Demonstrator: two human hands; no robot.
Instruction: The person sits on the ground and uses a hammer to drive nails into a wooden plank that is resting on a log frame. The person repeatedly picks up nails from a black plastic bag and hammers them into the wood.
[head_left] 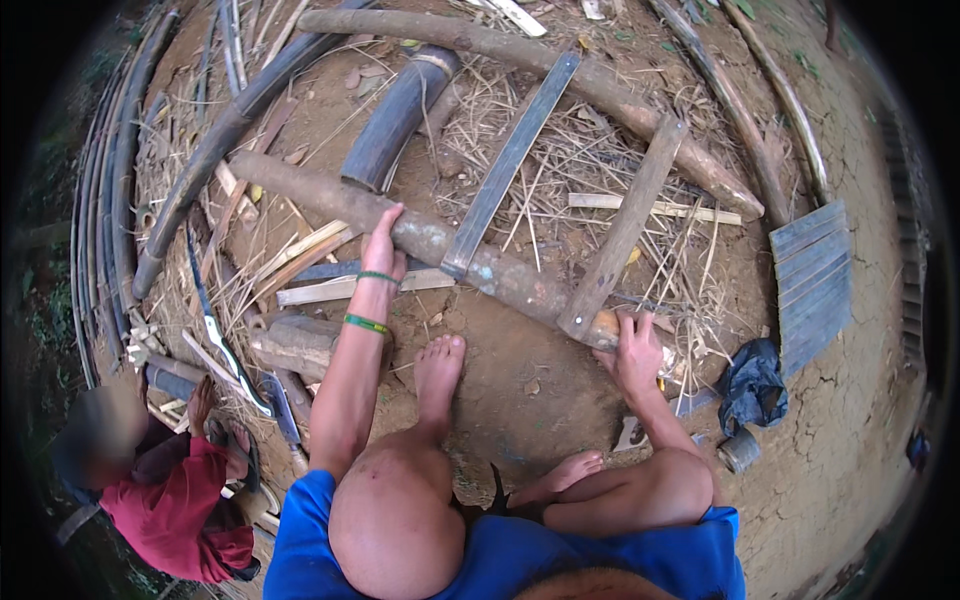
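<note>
In front of me lies a thick wooden pole (330,200), running from the upper left down to the right. My left hand (382,245) rests against its near side with the fingers stretched out. Around the pole's right end my right hand (635,352) has its fingers curled. Two crosspieces, a dark split strip (512,165) and a paler wooden bar (625,225), join this pole to a second wooden pole (610,95) farther off. Nail heads show at the ends of the crosspieces.
Bamboo poles (215,140) and a bamboo section (400,120) lie left and beyond. Near my right foot are a saw (630,434), a black plastic bag (750,385) and a can (740,452). Blades (225,345) lie left, beside a person in red (175,500). A slatted panel (812,285) is right.
</note>
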